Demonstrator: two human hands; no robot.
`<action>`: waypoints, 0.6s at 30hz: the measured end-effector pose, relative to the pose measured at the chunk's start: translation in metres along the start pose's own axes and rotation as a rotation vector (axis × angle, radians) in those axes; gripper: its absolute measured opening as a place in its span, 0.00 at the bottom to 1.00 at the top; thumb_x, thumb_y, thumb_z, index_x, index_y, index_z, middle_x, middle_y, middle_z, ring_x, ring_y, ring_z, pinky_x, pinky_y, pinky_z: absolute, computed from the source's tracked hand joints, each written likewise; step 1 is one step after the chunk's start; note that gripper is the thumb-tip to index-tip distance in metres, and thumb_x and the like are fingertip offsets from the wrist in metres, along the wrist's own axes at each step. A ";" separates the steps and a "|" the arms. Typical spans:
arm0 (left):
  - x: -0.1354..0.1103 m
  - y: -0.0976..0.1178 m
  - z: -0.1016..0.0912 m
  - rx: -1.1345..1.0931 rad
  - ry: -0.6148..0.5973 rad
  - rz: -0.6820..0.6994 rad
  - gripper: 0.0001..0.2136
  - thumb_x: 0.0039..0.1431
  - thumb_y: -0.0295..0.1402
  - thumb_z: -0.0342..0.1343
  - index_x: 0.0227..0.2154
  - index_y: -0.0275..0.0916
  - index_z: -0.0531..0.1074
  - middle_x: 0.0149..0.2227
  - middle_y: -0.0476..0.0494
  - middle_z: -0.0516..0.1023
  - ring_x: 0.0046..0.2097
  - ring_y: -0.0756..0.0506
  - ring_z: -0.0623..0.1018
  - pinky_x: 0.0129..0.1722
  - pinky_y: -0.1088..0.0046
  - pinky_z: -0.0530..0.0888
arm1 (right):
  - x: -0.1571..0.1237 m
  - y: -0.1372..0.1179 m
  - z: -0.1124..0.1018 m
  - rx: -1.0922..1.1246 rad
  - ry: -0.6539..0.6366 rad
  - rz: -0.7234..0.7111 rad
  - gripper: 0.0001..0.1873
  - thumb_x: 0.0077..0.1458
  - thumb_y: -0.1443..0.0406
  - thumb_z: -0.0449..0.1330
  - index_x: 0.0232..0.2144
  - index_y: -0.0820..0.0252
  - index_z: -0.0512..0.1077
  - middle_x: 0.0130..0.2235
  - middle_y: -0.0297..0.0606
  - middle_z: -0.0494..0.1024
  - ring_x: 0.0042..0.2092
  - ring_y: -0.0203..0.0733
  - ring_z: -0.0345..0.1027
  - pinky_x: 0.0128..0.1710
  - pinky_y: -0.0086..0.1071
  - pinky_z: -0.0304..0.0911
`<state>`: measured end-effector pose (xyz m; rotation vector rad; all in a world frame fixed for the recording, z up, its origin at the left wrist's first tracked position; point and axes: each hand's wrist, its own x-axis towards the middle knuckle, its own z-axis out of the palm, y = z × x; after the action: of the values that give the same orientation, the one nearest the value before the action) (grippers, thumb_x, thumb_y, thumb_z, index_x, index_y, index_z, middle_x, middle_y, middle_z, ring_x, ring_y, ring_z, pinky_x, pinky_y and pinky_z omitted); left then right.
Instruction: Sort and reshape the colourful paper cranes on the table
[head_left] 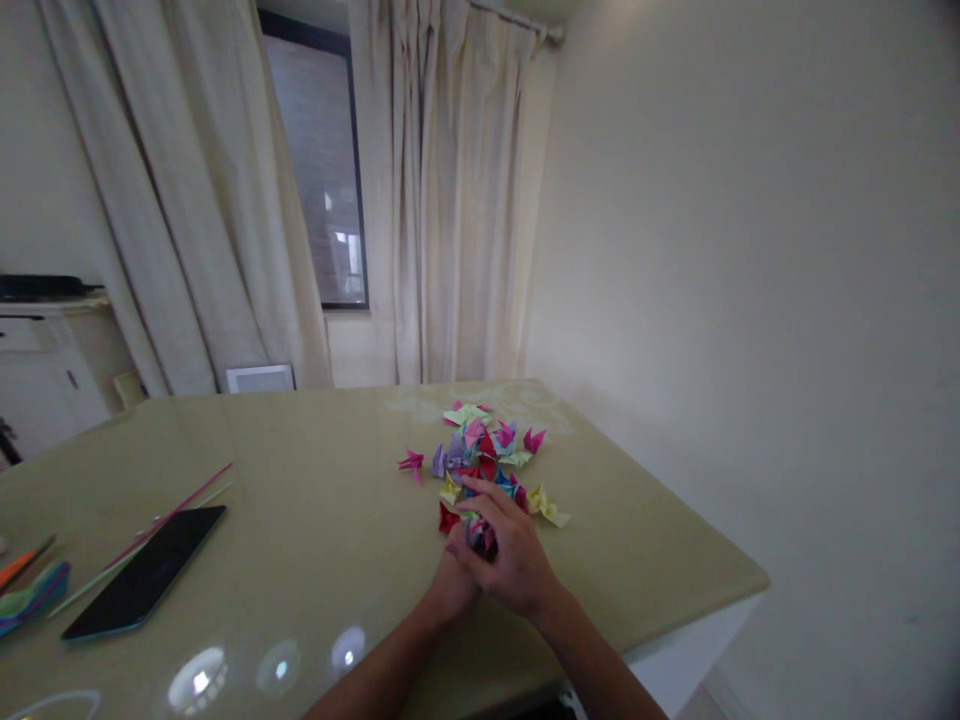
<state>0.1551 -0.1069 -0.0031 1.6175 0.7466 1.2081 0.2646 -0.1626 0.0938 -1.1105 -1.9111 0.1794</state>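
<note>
A heap of small folded paper cranes [487, 450] in pink, red, purple, blue and yellow lies on the table in front of me. My right hand [510, 545] reaches over the near side of the heap, its fingers apart and curved above the cranes. Beside and partly under it is my left hand [454, 580], whose fingers are mostly hidden behind the right one. Between the hands, several dark pink and green folded pieces show. A pink crane [411, 463] sits apart at the left, and a yellow one [547, 507] lies right of my right hand.
On the left of the pale green table [315, 480] lie a dark phone [146, 575], a thin pink stick [184, 505] and a pale one beside it. Colourful material [34, 600] is at the far left edge. A wall [750, 300] runs along the right side.
</note>
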 end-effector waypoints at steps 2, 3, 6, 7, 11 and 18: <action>0.000 0.004 0.001 0.003 -0.019 0.010 0.14 0.61 0.47 0.58 0.34 0.40 0.76 0.37 0.40 0.80 0.40 0.38 0.77 0.43 0.61 0.79 | -0.001 0.000 0.001 0.004 0.039 0.008 0.13 0.59 0.61 0.66 0.46 0.56 0.77 0.61 0.50 0.76 0.61 0.53 0.72 0.60 0.46 0.68; -0.001 0.007 0.001 0.012 -0.032 0.016 0.14 0.61 0.46 0.57 0.34 0.40 0.77 0.38 0.40 0.80 0.41 0.38 0.77 0.44 0.61 0.79 | -0.002 0.000 0.002 0.006 0.059 0.015 0.11 0.59 0.62 0.65 0.44 0.56 0.77 0.59 0.50 0.77 0.60 0.53 0.73 0.59 0.45 0.69; -0.003 0.018 0.003 0.045 -0.104 0.027 0.14 0.62 0.46 0.56 0.35 0.40 0.78 0.40 0.38 0.82 0.42 0.38 0.78 0.47 0.61 0.79 | -0.003 0.001 0.003 0.020 0.109 0.020 0.04 0.59 0.65 0.64 0.38 0.55 0.77 0.53 0.47 0.81 0.55 0.51 0.76 0.55 0.42 0.71; -0.004 0.021 0.003 0.056 -0.120 0.020 0.15 0.61 0.46 0.56 0.36 0.40 0.78 0.40 0.38 0.82 0.42 0.38 0.78 0.47 0.61 0.79 | -0.003 0.002 0.004 0.027 0.119 0.016 0.04 0.59 0.65 0.63 0.38 0.55 0.77 0.52 0.46 0.81 0.53 0.50 0.77 0.54 0.41 0.71; -0.007 0.030 0.002 0.062 -0.154 -0.025 0.16 0.61 0.47 0.56 0.37 0.38 0.78 0.42 0.38 0.81 0.44 0.39 0.79 0.49 0.64 0.78 | -0.005 0.001 0.006 0.038 0.148 -0.004 0.07 0.58 0.67 0.65 0.41 0.55 0.77 0.52 0.45 0.81 0.53 0.48 0.77 0.54 0.38 0.70; -0.006 0.040 0.003 0.053 -0.151 -0.005 0.15 0.62 0.45 0.55 0.36 0.36 0.78 0.40 0.39 0.82 0.43 0.41 0.78 0.47 0.66 0.78 | -0.004 -0.003 0.009 0.044 0.230 -0.026 0.02 0.58 0.67 0.64 0.33 0.55 0.76 0.45 0.42 0.82 0.47 0.46 0.78 0.49 0.35 0.70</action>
<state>0.1528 -0.1278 0.0315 1.7282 0.6909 1.0578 0.2573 -0.1646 0.0876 -1.0299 -1.7084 0.0750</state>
